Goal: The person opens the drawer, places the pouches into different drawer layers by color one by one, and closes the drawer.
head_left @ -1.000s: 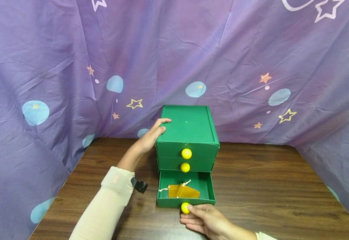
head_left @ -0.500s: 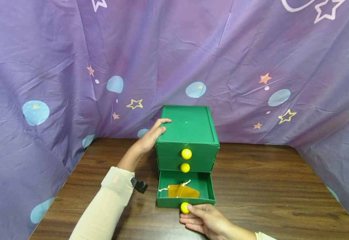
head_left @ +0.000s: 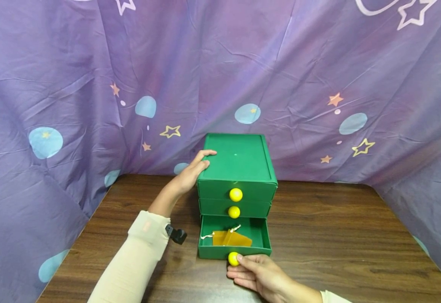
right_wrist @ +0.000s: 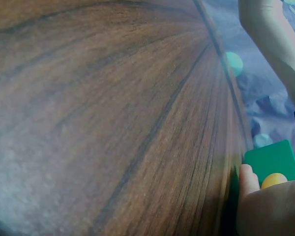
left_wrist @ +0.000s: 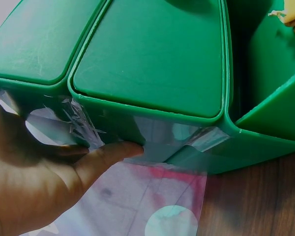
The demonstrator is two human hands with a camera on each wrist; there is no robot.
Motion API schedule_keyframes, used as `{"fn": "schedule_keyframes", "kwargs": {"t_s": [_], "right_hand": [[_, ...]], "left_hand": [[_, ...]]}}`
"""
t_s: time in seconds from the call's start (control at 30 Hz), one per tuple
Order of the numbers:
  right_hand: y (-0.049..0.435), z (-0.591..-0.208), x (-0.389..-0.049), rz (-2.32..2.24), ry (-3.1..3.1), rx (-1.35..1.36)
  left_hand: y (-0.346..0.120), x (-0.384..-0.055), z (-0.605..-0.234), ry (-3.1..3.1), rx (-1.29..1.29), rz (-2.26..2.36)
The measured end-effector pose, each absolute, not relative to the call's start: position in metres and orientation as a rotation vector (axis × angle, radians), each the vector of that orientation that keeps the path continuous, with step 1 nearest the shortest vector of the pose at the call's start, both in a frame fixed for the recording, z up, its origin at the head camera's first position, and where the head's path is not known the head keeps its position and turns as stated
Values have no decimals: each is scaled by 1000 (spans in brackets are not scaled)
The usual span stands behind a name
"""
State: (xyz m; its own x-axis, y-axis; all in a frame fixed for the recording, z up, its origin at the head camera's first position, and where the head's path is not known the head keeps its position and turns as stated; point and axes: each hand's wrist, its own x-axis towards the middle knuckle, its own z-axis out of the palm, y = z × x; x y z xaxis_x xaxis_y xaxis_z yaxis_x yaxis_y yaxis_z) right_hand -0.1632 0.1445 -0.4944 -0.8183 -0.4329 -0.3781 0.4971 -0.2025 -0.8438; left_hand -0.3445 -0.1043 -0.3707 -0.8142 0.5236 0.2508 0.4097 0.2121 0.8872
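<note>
A green three-drawer cabinet [head_left: 237,158] stands at the back of the table, with round yellow knobs. Its bottom drawer [head_left: 260,237] is pulled out, and two mustard-coloured drawstring pouches [head_left: 232,239] with white cords lie in it. My left hand [head_left: 190,173] rests against the cabinet's left side, fingertips over the top edge. In the left wrist view its thumb lies straight along the taped side. My right hand [head_left: 260,273] pinches the bottom drawer's yellow knob [head_left: 233,259] between thumb and fingers; the other fingers stretch out below. The right wrist view shows only part of that hand.
The two upper drawers [head_left: 212,207] are closed. Dark wood-grain table [head_left: 330,244] surrounds the cabinet, and a purple curtain [head_left: 300,75] with stars hangs behind and at both sides. A small black device [head_left: 176,234] is strapped to the left wrist.
Over the last half second the bottom drawer has slid slightly inward, and my right hand on its knob has moved with it. The left hand stays in place.
</note>
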Motion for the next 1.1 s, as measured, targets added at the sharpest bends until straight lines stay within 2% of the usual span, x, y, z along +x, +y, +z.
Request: {"fn": "schedule_keyframes", "kwargs": {"t_s": [1.1], "right_hand": [[138, -494, -177, -2077, 1483, 105]], "left_hand": [[-105, -347, -373, 2371, 932, 1671]]}}
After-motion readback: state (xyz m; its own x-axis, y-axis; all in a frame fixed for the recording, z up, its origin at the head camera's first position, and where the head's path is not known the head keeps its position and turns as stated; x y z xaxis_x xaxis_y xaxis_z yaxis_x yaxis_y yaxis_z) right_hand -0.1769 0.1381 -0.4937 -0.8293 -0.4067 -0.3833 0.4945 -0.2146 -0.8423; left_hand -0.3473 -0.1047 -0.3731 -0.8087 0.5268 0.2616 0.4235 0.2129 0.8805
